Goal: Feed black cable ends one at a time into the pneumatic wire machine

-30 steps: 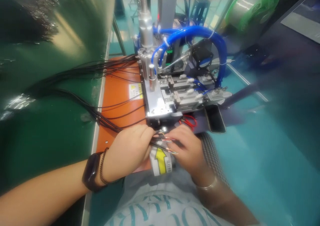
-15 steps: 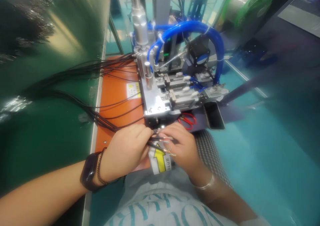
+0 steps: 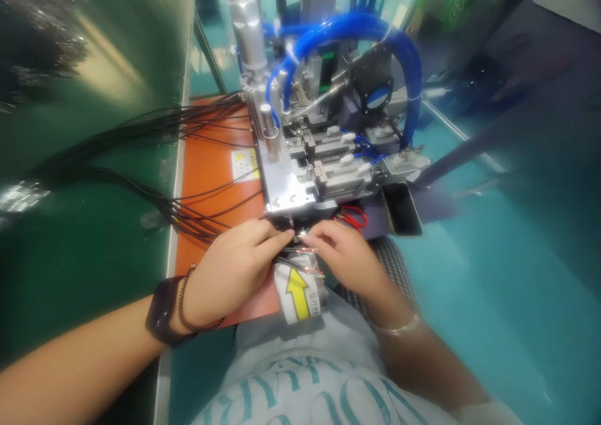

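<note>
My left hand is closed around several thin black cables. Their stripped ends, with fine coloured wires, stick out to the right below its thumb. Close to the left thumb tip, my right hand has its thumb and forefinger pinched on a cable's wire end, mostly covered by the fingertips. Both hands are just in front of the machine's metal plate. A white label with a yellow arrow lies beneath the cable ends.
More black cables run left across the orange board. Behind my hands, the machine carries pneumatic cylinders and a thick blue hose. A red-handled tool and a phone lie to the right.
My right fingers have drawn together and moved up, off the lower loose wires, to a pinch beside the left thumb. The left thumb has stretched forward. The whole view has shifted slightly.
</note>
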{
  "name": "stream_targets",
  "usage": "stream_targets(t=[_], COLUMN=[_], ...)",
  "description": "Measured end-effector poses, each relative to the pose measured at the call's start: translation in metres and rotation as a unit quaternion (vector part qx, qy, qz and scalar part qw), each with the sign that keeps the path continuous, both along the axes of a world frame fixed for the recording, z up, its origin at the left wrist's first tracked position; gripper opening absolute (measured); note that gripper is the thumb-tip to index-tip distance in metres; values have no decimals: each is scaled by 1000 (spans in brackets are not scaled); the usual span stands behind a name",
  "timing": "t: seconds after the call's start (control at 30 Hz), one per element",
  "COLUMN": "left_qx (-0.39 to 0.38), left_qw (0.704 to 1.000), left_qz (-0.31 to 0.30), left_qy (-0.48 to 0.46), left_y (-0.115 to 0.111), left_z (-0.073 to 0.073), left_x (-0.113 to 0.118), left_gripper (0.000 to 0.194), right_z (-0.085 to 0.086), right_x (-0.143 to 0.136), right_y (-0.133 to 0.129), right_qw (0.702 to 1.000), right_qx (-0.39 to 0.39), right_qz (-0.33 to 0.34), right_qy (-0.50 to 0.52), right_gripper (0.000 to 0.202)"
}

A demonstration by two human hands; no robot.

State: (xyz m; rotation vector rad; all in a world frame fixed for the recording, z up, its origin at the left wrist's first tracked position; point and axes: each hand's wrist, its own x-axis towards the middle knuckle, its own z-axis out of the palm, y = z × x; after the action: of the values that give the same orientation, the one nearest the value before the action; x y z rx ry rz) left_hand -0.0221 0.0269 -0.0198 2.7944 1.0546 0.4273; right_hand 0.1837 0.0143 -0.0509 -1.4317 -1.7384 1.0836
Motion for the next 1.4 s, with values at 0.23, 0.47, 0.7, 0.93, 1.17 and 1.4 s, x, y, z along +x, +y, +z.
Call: stream_targets(t=[0.23,0.47,0.7,0.93,1.17,1.4], left_qx=[-14,-7,27,32,26,41], left_qw=[1000,1000,998,995,993,988], left_qz=[-3,-9,-26,-22,-21,-20], left_qy=[10,23,53,96,115,150], left_y=[4,6,6,4,2,-1], left_z=[-3,-4,-5,-4,-5,-3], left_x=[2,5,5,6,8,10], left_gripper=[34,35,33,31,35,38], right_z=[-11,-23,-44,-35,-28,-17], right_x=[4,2,-3,-2,-3,-5], right_y=[5,9,7,4,5,6], right_qw=[988,987,977,974,985,982], right_qx=[-111,-100,-53,-16,-1,-85], right_qz=[-8,-25,-62,-83,-109,-107], right_qy=[111,126,197,211,131,133], right_gripper=[13,13,10,10,7,11])
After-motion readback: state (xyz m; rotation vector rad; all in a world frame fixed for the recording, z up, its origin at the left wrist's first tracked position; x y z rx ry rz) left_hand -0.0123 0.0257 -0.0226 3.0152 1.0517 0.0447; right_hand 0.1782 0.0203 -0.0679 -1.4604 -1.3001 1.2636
